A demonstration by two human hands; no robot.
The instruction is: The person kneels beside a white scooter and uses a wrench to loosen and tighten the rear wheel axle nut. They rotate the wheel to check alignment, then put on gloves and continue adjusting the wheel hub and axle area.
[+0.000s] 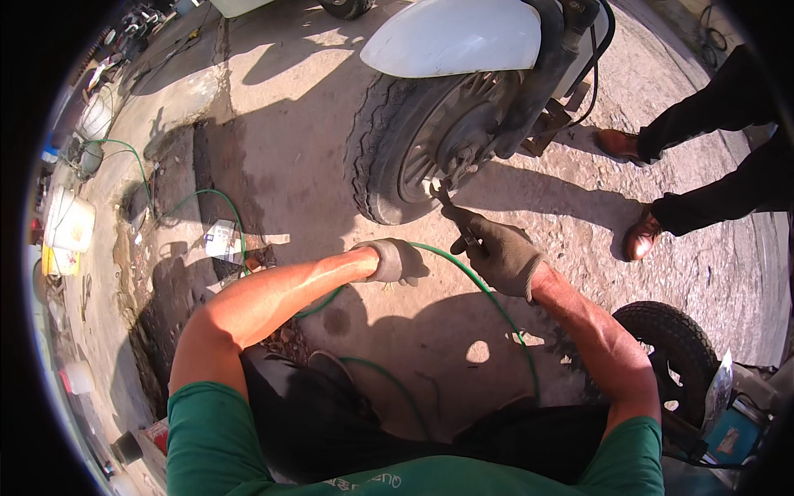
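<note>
My right hand (pixel 498 250), in a grey glove, grips a dark metal tool (pixel 451 208) whose tip reaches the rim of a scooter wheel (pixel 426 136) with a black tyre. My left hand (pixel 394 260), also gloved, is curled shut with its back toward me, right next to a thin green hose (pixel 484 289) that runs along the ground under both hands. Whether it holds the hose is hidden. A white mudguard (pixel 453 37) covers the top of the wheel.
Another person's legs in dark trousers and brown shoes (pixel 641 236) stand at the right. A second small tyre (pixel 674 343) lies by my right elbow. White buckets (pixel 70 219), a carton (pixel 222 240) and clutter line the left edge of the cracked concrete ground.
</note>
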